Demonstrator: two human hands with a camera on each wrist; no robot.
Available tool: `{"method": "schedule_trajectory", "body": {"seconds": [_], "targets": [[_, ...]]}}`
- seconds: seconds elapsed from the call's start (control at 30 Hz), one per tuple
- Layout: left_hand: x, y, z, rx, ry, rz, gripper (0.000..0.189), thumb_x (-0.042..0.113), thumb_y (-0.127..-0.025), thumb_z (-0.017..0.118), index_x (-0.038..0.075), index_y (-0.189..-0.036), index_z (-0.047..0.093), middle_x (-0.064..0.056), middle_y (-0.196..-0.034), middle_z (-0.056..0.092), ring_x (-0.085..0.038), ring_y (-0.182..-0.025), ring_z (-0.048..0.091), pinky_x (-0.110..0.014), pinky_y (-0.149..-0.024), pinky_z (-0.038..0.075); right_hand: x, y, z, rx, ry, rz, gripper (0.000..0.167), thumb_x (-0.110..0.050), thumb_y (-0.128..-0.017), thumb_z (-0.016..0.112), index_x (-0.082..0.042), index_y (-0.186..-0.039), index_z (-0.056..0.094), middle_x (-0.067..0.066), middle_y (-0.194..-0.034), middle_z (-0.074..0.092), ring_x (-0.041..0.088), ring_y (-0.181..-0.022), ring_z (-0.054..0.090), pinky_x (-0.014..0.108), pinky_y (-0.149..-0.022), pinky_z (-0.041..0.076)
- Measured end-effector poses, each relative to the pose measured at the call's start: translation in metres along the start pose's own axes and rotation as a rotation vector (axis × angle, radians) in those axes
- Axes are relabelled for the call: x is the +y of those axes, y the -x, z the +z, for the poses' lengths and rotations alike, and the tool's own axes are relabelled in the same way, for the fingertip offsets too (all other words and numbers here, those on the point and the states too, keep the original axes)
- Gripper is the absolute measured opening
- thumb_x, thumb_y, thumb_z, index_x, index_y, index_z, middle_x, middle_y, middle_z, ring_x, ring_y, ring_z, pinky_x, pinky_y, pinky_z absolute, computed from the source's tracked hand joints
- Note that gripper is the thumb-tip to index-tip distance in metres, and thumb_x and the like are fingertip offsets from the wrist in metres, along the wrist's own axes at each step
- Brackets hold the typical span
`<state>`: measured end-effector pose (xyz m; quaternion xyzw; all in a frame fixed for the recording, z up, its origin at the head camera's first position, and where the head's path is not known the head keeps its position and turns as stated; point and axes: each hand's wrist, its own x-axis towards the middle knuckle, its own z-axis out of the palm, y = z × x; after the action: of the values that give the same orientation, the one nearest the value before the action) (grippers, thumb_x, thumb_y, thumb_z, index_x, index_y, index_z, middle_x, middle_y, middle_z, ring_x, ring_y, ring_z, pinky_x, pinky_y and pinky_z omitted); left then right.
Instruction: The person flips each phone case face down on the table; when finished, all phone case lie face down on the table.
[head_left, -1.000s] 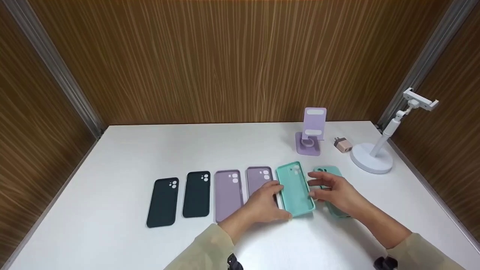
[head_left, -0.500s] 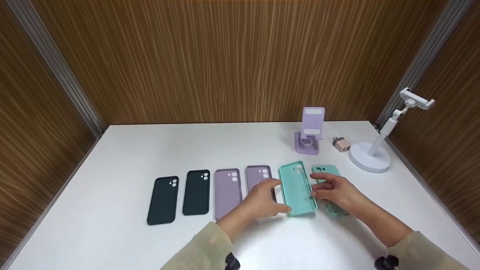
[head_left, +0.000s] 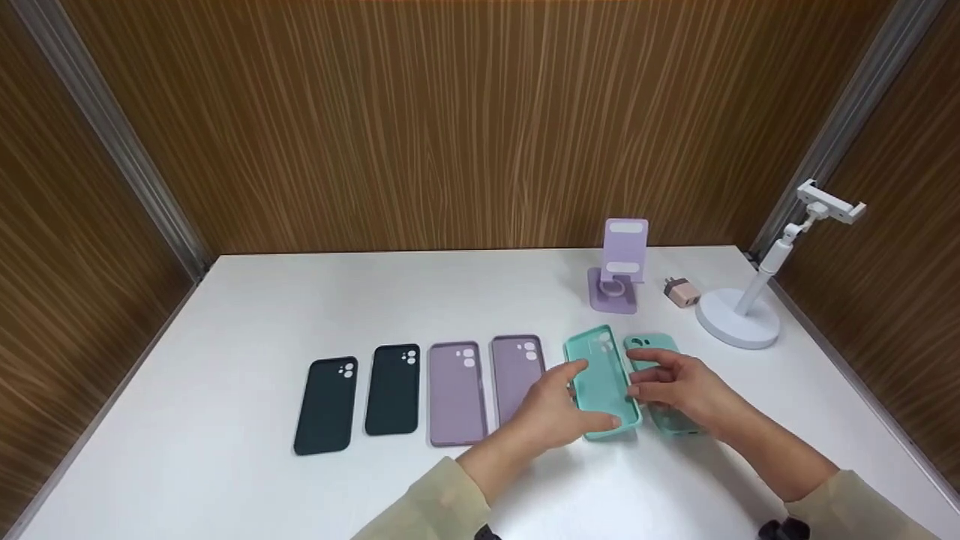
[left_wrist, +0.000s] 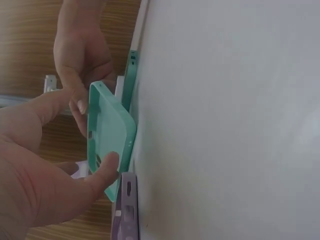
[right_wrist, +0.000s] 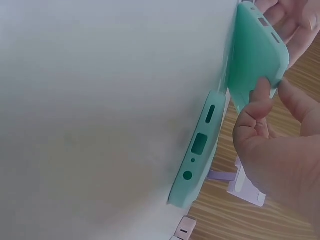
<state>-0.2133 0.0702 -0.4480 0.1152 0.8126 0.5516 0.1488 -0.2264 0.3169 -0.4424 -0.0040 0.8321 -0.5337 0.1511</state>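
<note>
A teal phone case (head_left: 602,386), inner side up, leans with its right edge raised off the table. My right hand (head_left: 679,386) pinches that edge between thumb and fingers; the right wrist view shows the thumb (right_wrist: 261,92) inside the rim. Over the case's left and lower edges lies my left hand (head_left: 551,411), fingers spread and thumb extended across the lower part; firm contact is not plain. A second teal phone case (head_left: 660,343) rests under my right hand, partly hidden. Beside my left hand are a purple phone case (head_left: 517,371) and another purple case (head_left: 457,397).
Two dark phone cases (head_left: 326,409) lie at the left of the row on the white table (head_left: 225,360). Behind the teal cases stand a purple phone stand (head_left: 625,247), a pink charger plug (head_left: 682,292) and a white phone holder (head_left: 739,319). Wood-grain panels enclose the table.
The teal case has shifted slightly right with my right hand, drawing nearer the second teal case. My left hand has moved right, its thumb now reaching further across the case's lower edge.
</note>
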Motion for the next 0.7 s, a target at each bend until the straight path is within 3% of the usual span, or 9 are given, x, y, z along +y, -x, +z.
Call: {"method": "schedule_trajectory", "body": {"seconds": [0.17,0.33,0.7], "targets": [[0.004,-0.002,0.008,0.002,0.113,-0.039,0.093,0.025,-0.079,0.096,0.014,-0.159,0.048,-0.014,-0.157,0.052,-0.038,-0.141,0.052,-0.048,-0.112,0.048,-0.002,0.002,0.001,-0.002,-0.036,0.013,0.08,-0.025,-0.099,0.079,-0.003,-0.163,0.036,0.015,-0.131,0.07,0.019,-0.108,0.068,0.033,-0.087,0.056],[0.005,-0.002,0.007,-0.007,0.165,-0.052,0.094,0.022,-0.08,0.096,0.016,-0.16,0.046,-0.014,-0.16,0.048,-0.041,-0.143,0.049,-0.049,-0.112,0.048,-0.004,0.003,0.002,-0.026,-0.11,0.018,0.085,-0.026,-0.099,0.079,-0.007,-0.167,0.031,0.013,-0.132,0.069,0.019,-0.105,0.068,0.033,-0.086,0.056],[-0.001,-0.005,0.0,-0.087,0.204,-0.006,0.1,0.022,-0.083,0.094,0.023,-0.166,0.039,-0.014,-0.169,0.035,-0.045,-0.147,0.042,-0.053,-0.114,0.045,-0.002,-0.005,0.01,-0.217,-0.259,-0.042,0.084,-0.02,-0.106,0.068,-0.008,-0.17,0.016,0.018,-0.139,0.063,0.023,-0.107,0.069,0.038,-0.093,0.059]]}}
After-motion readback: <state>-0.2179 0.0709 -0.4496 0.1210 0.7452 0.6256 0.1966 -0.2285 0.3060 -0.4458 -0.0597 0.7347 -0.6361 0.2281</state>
